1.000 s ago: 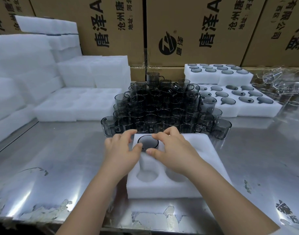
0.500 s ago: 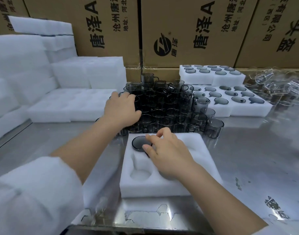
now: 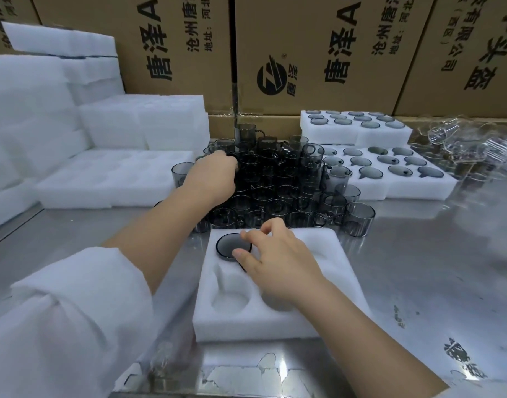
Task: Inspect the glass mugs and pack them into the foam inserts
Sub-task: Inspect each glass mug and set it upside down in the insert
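White foam blocks (image 3: 31,116) are stacked at your far left, and an empty foam tray (image 3: 111,182) lies flat on the steel desk (image 3: 419,268) just beside them. Your left hand (image 3: 210,179), forearm bare beyond the white sleeve (image 3: 74,311), is stretched over the near rows of the cluster of smoky grey mugs (image 3: 278,182). Its fingers (image 3: 226,160) curl down among the glass, and you cannot tell whether they grip 1.

Just in front of the cluster lies the foam insert (image 3: 318,254). 1 seated mug (image 3: 229,248) fills its far-left pocket, showing as a dark disc, while the near-left pocket (image 3: 232,300) is bare. Your right hand (image 3: 278,265) rests on the insert, thumb and forefinger bent onto the right edge of that mug, pinching its rim.

Further right sits a filled insert (image 3: 419,186), with a second filled insert (image 3: 355,137) behind it and higher. Clear glassware (image 3: 462,142) is heaped at the far right. Printed cardboard cartons (image 3: 304,38) line the back.
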